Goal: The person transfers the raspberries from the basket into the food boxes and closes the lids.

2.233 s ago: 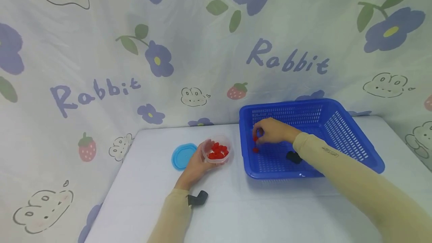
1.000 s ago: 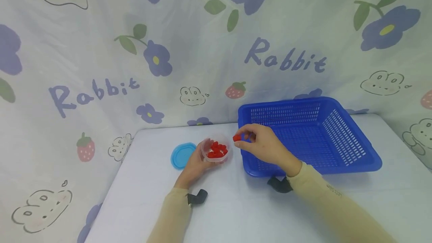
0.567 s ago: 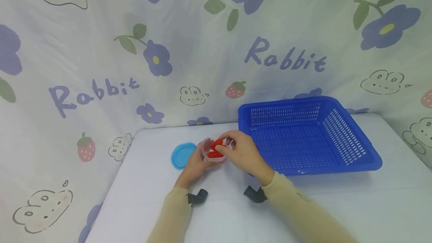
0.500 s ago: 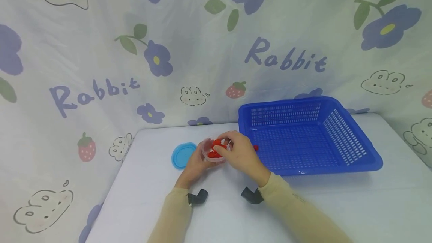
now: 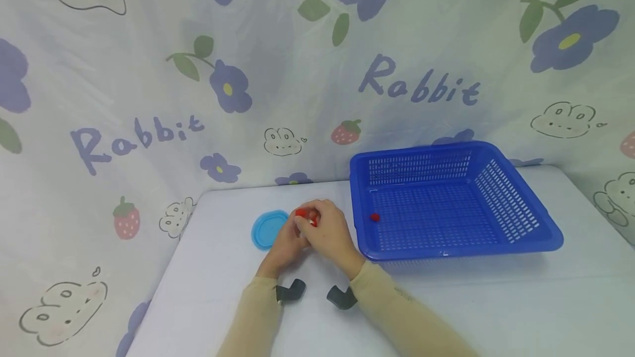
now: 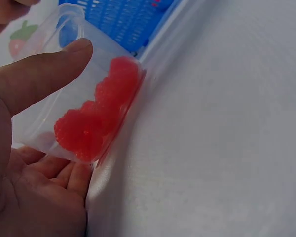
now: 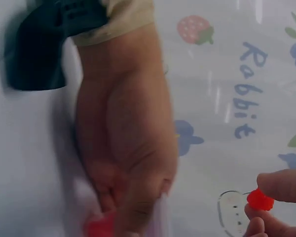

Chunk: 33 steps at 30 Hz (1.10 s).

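Observation:
My left hand (image 5: 288, 244) holds a clear plastic cup (image 6: 71, 84), thumb on its near side and fingers beneath. Several red raspberry-like pieces (image 6: 106, 108) lie along the cup's bottom in the left wrist view. My right hand (image 5: 329, 233) is at the cup and hides most of it in the head view. Between its thumb and finger it pinches one red raspberry-like piece (image 7: 260, 199), clearest in the right wrist view. A single red piece (image 5: 375, 217) lies in the blue plastic basket (image 5: 441, 255) on the right.
A light blue round lid (image 5: 268, 230) lies on the white table (image 5: 208, 269), just left of my left hand. A printed cloth (image 5: 297, 70) with flowers and rabbits hangs behind the table. Each wrist carries a dark camera mount (image 5: 292, 291).
My right hand picked a red piece from the basket, carried it left to the cup, and moved further left across it. One piece stays in the basket. My left hand stays put.

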Available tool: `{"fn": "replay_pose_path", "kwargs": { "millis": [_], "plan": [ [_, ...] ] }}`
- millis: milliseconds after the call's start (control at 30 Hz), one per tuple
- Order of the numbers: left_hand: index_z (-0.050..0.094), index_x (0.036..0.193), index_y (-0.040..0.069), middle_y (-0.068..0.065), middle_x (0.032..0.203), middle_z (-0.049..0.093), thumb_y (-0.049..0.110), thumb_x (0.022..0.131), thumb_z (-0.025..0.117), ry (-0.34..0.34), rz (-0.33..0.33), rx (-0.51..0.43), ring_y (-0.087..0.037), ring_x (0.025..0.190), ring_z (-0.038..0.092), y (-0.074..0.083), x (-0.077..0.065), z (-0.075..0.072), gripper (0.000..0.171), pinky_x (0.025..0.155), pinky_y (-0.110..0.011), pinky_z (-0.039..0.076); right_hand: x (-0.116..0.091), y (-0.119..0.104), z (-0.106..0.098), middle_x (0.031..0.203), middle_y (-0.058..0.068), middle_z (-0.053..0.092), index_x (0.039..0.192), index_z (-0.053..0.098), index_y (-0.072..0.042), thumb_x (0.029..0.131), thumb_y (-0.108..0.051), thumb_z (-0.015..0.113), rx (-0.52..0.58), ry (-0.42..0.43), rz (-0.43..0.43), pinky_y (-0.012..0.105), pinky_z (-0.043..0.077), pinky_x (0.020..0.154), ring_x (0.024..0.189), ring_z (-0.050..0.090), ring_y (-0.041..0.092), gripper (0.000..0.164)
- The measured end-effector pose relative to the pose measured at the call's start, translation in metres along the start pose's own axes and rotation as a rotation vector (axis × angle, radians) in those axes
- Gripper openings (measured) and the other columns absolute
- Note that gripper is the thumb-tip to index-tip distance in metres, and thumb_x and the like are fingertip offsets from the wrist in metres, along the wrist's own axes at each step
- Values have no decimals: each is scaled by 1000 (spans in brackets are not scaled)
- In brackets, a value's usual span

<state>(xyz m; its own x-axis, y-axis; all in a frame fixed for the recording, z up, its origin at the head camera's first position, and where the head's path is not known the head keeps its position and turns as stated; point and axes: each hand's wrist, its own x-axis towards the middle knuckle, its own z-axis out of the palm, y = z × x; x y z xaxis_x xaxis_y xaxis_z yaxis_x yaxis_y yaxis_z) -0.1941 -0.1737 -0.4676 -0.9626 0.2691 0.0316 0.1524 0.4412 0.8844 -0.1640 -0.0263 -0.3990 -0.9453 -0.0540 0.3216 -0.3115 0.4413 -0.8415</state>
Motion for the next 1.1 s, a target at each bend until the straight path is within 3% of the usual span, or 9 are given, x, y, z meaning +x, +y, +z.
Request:
{"fn": "replay_pose_path", "kwargs": {
  "millis": [100,200,333,433,667,1100],
  "plan": [
    [33,140,7,-11,139,43,-1,74,68,-2,8,-16,-28,131,36,9,-2,-1,75,106,-47,29,-1,8,8,92,-1,58,102,67,-15,83,-28,67,-51,49,-2,28,49,70,82,54,13,23],
    [30,143,11,-8,143,39,-2,73,68,-9,10,-32,-25,133,33,9,-2,-1,80,107,-44,29,-3,16,13,96,1,58,104,66,-14,84,-29,65,-151,81,-6,30,52,73,84,58,15,24],
    [30,143,21,3,143,37,4,74,72,6,-3,-23,-16,132,35,-7,2,1,83,107,-39,30,-5,24,16,93,3,55,103,65,-14,84,-28,65,-265,112,-16,31,53,73,82,60,17,24],
    [31,142,22,3,142,40,8,73,74,22,10,-28,-17,131,36,-11,3,2,83,106,-41,32,-4,29,18,92,3,54,103,66,-13,84,-27,66,-303,142,-31,31,54,75,82,60,18,24],
    [30,142,27,8,140,41,21,72,80,20,-6,-20,-14,133,34,-10,3,3,86,105,-43,32,-1,39,20,90,5,53,101,66,-10,82,-24,68,-328,199,-27,30,54,77,80,61,19,23],
    [30,143,25,11,139,41,19,72,80,16,-31,-44,-12,132,34,-7,4,5,86,105,-42,34,0,42,21,92,6,54,104,64,-8,82,-24,67,-330,183,-1,32,54,79,84,61,20,27]
  ]
}}
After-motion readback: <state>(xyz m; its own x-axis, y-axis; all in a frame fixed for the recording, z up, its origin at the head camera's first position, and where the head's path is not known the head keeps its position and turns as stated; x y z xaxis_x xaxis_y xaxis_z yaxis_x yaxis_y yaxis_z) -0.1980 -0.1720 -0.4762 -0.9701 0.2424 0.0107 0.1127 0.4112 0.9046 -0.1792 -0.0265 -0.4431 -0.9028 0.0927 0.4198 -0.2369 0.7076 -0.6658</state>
